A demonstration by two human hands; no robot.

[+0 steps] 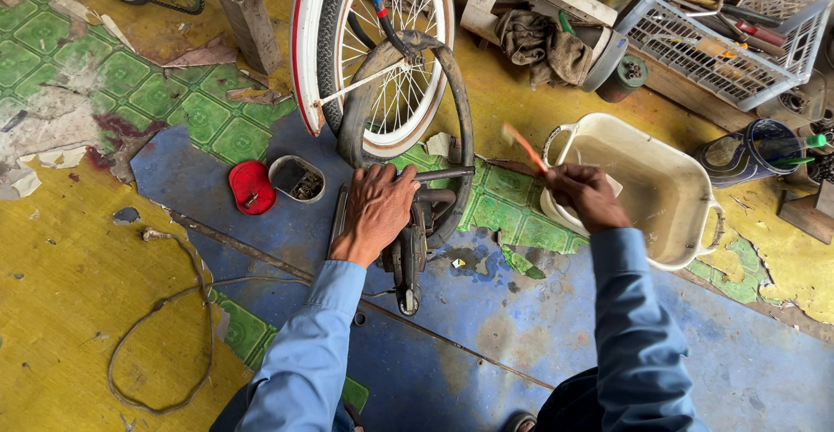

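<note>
**Tube pinned on the clamp, brush lifted over the basin**

Nearest to you, both blue sleeves reach forward over the worn blue and yellow floor (539,345). Your left hand (378,211) lies palm down on a dark inner tube (458,111), its fingers (393,182) curled closed over the rubber where it crosses a small metal clamp tool (408,254) standing on the floor. That grip looks meant to keep the limp tube flat and steady against the tool, judging by how the loop rises away from your hand and sags free beyond it.

Your right hand (589,196) is closed around the handle of an orange brush (524,147), which is blurred, so you cannot tell its exact shape. It is held tilted up, just beside the rim of the cream plastic basin (695,250) of cloudy water, close enough to dip without leaning.

Left of the tool, a red cap (251,187) and a small open tin (296,178) sit side by side, within easy reach of the left hand. A loose cord (161,310) curls on the yellow floor, well apart.

Farther off, a white-rimmed bicycle wheel (382,50) stands upright behind the tube. A rag (543,46) and a grey basket (738,32) of tools lie beyond the basin.
</note>
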